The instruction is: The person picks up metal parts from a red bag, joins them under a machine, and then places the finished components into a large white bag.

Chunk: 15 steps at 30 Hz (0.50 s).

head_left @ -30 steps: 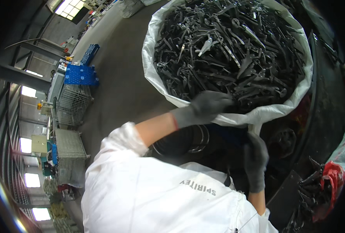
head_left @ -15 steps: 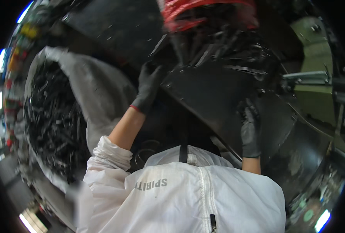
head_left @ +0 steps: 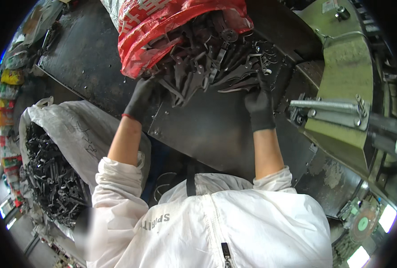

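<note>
A heap of dark, flat metal parts (head_left: 194,67), some hooked and some blade-shaped, spills from the mouth of a red plastic sack (head_left: 138,42) onto a dark metal tabletop (head_left: 203,129). My left hand (head_left: 139,99), in a dark grey glove with a red cuff, is at the sack's lower left lip beside the heap. Its fingertips are hidden against the sack and the parts. At the heap's right side is my gloved right hand (head_left: 260,107), a finger stretched forward and the thumb apart, by the ends of several parts. Whether it touches them I cannot make out.
At the left a big whitish woven sack (head_left: 89,127) stands open, full of dark metal pieces (head_left: 55,174). A green machine (head_left: 346,71) with a coil spring (head_left: 325,105) rises on the right. Small bits lie scattered on the tabletop.
Both hands have moved forward to the heap, the right from the bare tabletop and the left from the table's edge. My view has shifted, so the red sack appears lower and further left.
</note>
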### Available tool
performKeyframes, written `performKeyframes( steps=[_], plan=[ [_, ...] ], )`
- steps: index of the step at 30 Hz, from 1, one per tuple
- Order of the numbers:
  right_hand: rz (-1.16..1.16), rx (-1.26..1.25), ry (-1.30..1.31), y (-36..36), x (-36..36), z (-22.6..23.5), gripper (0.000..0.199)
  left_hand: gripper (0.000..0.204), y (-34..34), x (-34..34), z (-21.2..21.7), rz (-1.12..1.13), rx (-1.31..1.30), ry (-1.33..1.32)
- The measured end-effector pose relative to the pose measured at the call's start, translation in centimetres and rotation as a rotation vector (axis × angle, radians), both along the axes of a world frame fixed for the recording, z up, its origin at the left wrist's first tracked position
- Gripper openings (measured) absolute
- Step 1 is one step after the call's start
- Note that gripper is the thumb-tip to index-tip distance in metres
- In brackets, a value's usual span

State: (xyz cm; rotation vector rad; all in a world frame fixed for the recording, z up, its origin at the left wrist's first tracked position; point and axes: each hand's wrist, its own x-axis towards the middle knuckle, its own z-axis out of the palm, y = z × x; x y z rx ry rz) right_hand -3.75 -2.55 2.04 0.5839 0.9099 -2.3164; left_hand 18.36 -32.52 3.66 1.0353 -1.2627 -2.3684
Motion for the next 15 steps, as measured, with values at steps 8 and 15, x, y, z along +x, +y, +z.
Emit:
performKeyframes(
  steps=[8, 15],
  plan=[
    [0.356, 0.393, 0.578, -8.1, -3.8, 3.4, 0.027, 0.041, 2.3, -1.2, -2.3, 0.192, -0.435, -0.004],
    [0.409, 0.079, 0.36, -5.1, -7.5, -1.3, 0.024, 0.039, 6.2, -3.9, -4.8, 0.263, 0.233, 0.39]
  ],
)
